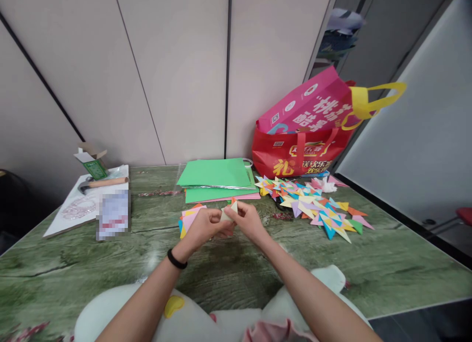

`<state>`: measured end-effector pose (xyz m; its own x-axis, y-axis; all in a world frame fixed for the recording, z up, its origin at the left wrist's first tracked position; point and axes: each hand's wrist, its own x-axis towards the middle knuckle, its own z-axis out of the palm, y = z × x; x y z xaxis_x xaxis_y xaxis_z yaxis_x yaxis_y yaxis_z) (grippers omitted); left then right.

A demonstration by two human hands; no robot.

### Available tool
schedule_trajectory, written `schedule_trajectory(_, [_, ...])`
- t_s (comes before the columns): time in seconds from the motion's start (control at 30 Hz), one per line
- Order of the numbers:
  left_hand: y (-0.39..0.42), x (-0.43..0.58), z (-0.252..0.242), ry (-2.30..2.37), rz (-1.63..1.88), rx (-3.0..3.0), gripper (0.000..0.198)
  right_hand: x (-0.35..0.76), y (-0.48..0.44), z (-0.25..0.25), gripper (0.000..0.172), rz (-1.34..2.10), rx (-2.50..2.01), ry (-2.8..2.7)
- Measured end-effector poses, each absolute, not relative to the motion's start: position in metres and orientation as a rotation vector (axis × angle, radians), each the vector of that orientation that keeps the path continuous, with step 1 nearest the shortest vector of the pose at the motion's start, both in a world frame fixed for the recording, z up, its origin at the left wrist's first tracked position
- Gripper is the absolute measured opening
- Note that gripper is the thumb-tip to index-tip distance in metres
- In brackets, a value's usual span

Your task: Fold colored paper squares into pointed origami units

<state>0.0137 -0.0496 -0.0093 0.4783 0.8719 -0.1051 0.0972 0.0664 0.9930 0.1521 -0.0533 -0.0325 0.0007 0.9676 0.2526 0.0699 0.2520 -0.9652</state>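
Observation:
Both hands meet over the middle of the table around a small piece of folded cream paper [229, 212] with an orange tip showing at its top. My left hand [209, 225], with a black band on its wrist, grips the paper from the left with bent fingers. From the right, my right hand [246, 219] pinches the same paper. A stack of coloured paper pieces [189, 218] lies partly behind my left hand. To the right is a heap of folded colourful paper pieces [317, 207].
Green sheets [216, 173] lie behind the hands. A red bag [276, 153] holding a pink bag [306, 99] stands at the back right. On the left, a hammer [106, 182] and a green box [95, 168] rest on a white board [73, 204]. A pale cushion [110, 307] borders the near edge.

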Motion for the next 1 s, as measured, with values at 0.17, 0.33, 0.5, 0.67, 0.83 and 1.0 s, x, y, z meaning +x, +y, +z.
schedule_trajectory(0.17, [-0.052, 0.015, -0.008, 0.934, 0.7, 1.403, 0.028, 0.15, -0.056, -0.03, 0.028, 0.881, -1.108, -1.374])
schedule_trajectory(0.33, [-0.054, 0.016, -0.01, 0.9, 0.652, 1.43, 0.028, 0.15, -0.057, -0.029, 0.032, 0.815, -1.207, -1.357])
schedule_trajectory(0.5, [-0.056, 0.014, -0.005, 0.757, 0.622, 1.38, 0.026, 0.149, -0.055, -0.032, 0.038, 1.024, -1.16, -1.226])
schedule_trajectory(0.67, [-0.057, 0.011, -0.001, 0.674, 0.549, 1.375, 0.031, 0.147, -0.057, -0.03, 0.043, 1.305, -1.045, -1.135])
schedule_trajectory(0.83, [-0.057, 0.012, 0.001, 0.71, 0.559, 1.333, 0.035, 0.148, -0.055, -0.031, 0.046, 1.409, -1.002, -1.033])
schedule_trajectory(1.0, [-0.051, 0.014, -0.001, 0.857, 0.637, 1.348, 0.034, 0.153, -0.048, -0.036, 0.045, 1.384, -1.042, -0.893])
